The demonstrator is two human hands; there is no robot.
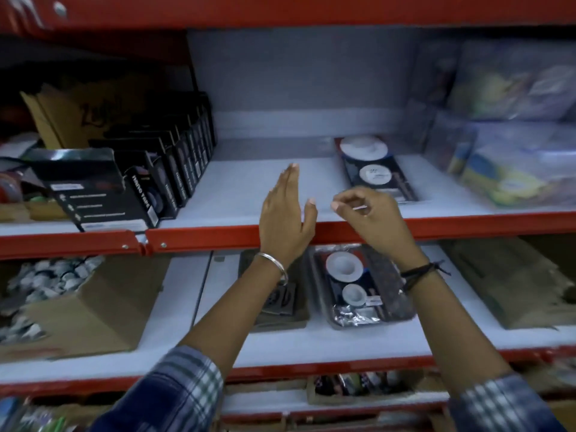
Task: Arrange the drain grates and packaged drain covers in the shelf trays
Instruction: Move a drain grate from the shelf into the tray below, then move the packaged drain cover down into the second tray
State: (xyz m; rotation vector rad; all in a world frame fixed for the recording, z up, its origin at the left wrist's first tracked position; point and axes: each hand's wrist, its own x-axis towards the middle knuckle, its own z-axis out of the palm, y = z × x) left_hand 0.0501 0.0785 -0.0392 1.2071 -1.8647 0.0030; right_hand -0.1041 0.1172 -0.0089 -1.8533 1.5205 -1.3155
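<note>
A packaged drain cover point(374, 168) with two white round discs lies flat on the upper shelf, right of centre. A second packaged drain cover point(355, 285) lies in a tray point(402, 310) on the lower shelf. Left of it, dark square drain grates point(282, 302) sit stacked in another tray, partly hidden by my left forearm. My left hand point(286, 219) is raised flat with fingers straight over the upper shelf's front edge, holding nothing. My right hand point(367, 216) hovers beside it, fingers loosely curled and apart, empty, just in front of the upper package.
Black boxes point(149, 179) stand in a row at the upper shelf's left. Clear plastic packages point(511, 163) fill the upper right. A cardboard box of small white parts point(62, 304) sits lower left, a flat brown box point(511, 285) lower right. A red shelf rail point(218, 236) runs across.
</note>
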